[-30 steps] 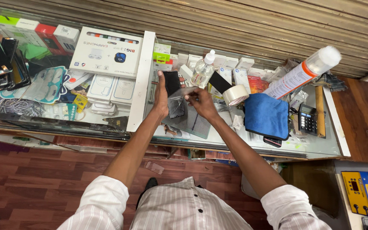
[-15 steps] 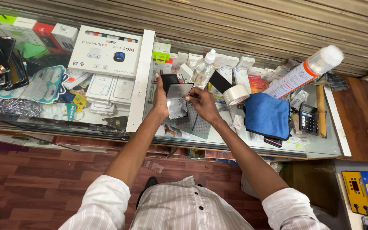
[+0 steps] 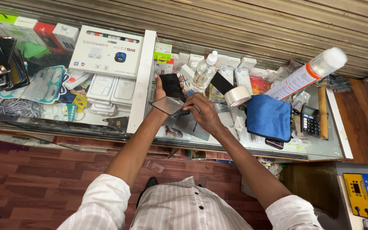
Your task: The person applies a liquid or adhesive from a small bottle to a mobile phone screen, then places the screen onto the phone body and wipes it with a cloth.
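My left hand [image 3: 162, 90] holds a black phone [image 3: 171, 86] upright above the glass counter [image 3: 252, 145]. My right hand [image 3: 203, 111] pinches a thin, clear, shiny sheet [image 3: 168, 105], shaped like a screen protector, and holds it tilted just below the phone. Both hands are over a grey gridded mat [image 3: 190, 126] lying on the counter. A small dark piece peeks out under the sheet near my right thumb.
A clear spray bottle [image 3: 202, 73], a tape roll [image 3: 237, 96], a blue cloth [image 3: 268, 117], a calculator [image 3: 309, 121] and a white tube [image 3: 305, 75] lie to the right. Boxes of earphones [image 3: 107, 50] and accessories fill the case at left. A yellow device [image 3: 365, 195] sits at bottom right.
The phone has stayed in my left hand. My right hand has brought the clear sheet up and tilted it just under the phone.
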